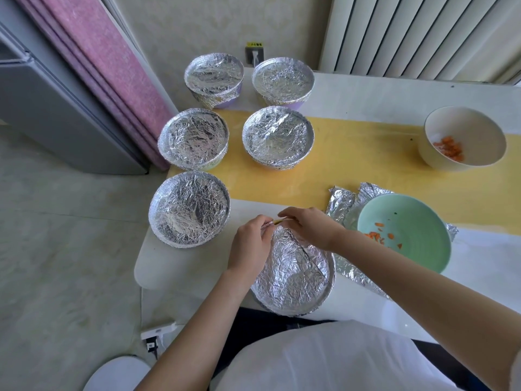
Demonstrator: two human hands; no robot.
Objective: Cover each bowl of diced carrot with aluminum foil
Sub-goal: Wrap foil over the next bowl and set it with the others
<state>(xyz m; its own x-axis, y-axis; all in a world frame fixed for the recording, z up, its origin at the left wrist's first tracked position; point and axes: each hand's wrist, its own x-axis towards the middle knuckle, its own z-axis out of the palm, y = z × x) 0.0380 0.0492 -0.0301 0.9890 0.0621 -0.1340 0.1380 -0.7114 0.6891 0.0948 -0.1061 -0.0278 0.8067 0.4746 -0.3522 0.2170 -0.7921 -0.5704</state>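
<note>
A bowl draped in crinkled aluminum foil [293, 275] sits at the table's near edge in front of me. My left hand [251, 246] and my right hand [310, 227] both pinch the foil at the bowl's far rim, where a sliver of yellow rim shows. Right of it a green bowl [417, 221] with diced carrot stands uncovered on a loose foil sheet [344, 201]. A cream bowl [473, 134] with carrot pieces stands open at the far right. Several foil-covered bowls [190, 207] line the table's left side.
The white table carries a yellow runner [366, 153] across its middle. A purple curtain [112, 66] and grey fridge [56, 108] stand left, a radiator behind. A power strip [156, 334] and a white stool [118, 373] lie on the floor at the near left.
</note>
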